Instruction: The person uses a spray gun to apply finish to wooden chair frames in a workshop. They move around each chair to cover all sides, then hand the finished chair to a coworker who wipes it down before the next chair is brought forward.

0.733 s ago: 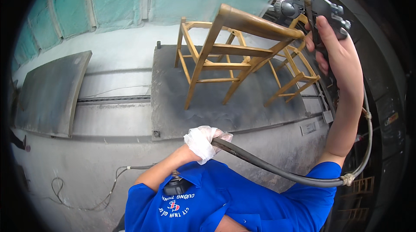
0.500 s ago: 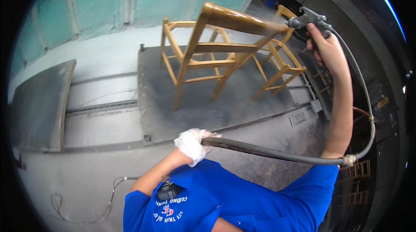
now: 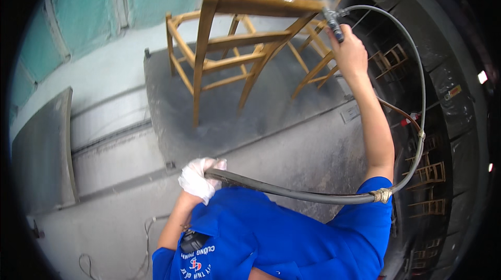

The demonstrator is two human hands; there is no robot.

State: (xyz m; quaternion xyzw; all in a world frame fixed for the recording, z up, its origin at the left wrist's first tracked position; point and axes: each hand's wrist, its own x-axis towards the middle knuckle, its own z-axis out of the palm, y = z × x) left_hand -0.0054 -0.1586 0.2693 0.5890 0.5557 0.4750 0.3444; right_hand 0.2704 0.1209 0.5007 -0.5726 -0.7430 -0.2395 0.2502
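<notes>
Ahead of both hands, a dark board (image 3: 282,118) lies beneath a golden-brown wooden chair (image 3: 261,4), left of the right hand; bright glossy streaks mark its top rail, with plain crossbars below. A grey hose (image 3: 292,191) loops outside the right arm. The left hand (image 3: 201,179), thinly gloved in white, curls around it; the bare right hand (image 3: 348,53) grips a metal spray gun (image 3: 333,23) near the rail's right end.
</notes>
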